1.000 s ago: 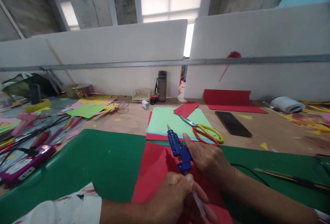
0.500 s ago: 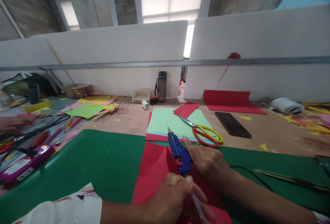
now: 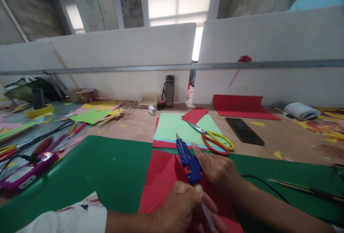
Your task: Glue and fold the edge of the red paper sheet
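My right hand (image 3: 219, 170) grips a blue glue gun (image 3: 188, 159) whose metal tip points away from me, over a red paper sheet (image 3: 161, 179). My left hand (image 3: 181, 208) is closed in a pinch on a clear glue stick (image 3: 208, 215) that runs into the back of the gun. Both hands hover just above the red sheet, which lies on a green cutting mat (image 3: 107, 168). A black cord (image 3: 264, 186) trails to the right from behind my right hand.
Beyond the mat lie a stack of pale green paper (image 3: 174, 127), yellow and red scissors (image 3: 215, 140), a black phone (image 3: 244, 131), a grey bottle (image 3: 169, 91). A pink device (image 3: 27, 172) and pens clutter the left; a craft knife (image 3: 303, 190) lies right.
The hands and glue gun have barely shifted. Another person's hand that showed at the far left half a second ago is gone.
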The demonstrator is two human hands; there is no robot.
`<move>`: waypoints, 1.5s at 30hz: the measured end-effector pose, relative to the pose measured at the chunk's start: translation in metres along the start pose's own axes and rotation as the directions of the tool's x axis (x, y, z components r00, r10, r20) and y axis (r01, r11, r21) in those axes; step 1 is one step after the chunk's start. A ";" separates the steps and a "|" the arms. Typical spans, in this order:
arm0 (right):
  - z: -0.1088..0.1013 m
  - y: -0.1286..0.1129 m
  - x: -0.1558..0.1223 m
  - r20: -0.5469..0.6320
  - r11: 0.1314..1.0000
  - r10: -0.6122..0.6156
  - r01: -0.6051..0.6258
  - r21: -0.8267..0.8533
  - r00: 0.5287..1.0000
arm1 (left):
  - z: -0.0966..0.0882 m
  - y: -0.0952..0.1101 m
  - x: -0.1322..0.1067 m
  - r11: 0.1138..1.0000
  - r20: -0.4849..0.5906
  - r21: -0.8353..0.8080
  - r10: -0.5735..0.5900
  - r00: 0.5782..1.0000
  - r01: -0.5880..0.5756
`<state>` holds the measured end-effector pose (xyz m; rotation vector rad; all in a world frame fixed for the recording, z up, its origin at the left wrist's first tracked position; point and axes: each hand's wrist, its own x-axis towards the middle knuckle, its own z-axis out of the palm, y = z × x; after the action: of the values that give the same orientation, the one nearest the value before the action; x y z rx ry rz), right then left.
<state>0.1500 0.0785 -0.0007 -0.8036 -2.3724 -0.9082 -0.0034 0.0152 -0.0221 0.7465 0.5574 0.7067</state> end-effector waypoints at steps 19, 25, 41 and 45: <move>0.002 -0.004 -0.007 0.030 0.993 0.065 -0.068 0.102 0.997 | 0.008 0.007 -0.005 1.000 0.001 -0.023 -0.018 1.000 0.018; 0.001 -0.006 -0.014 0.268 0.735 0.320 -0.416 0.535 0.909 | 0.014 0.008 -0.005 0.999 0.037 0.031 0.006 0.999 -0.007; -0.023 0.019 0.014 0.848 -0.239 0.279 -0.823 0.516 0.451 | -0.039 0.065 -0.043 -0.631 0.334 0.771 0.288 0.897 -0.084; -0.030 0.020 0.013 0.893 -0.034 0.209 -0.910 0.414 0.398 | -0.061 0.064 -0.036 -0.672 0.309 0.739 0.286 0.907 -0.040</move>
<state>0.1611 0.0740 0.0360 -1.5262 -1.8681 1.3423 -0.0916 0.0477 -0.0033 3.0038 1.2744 0.3064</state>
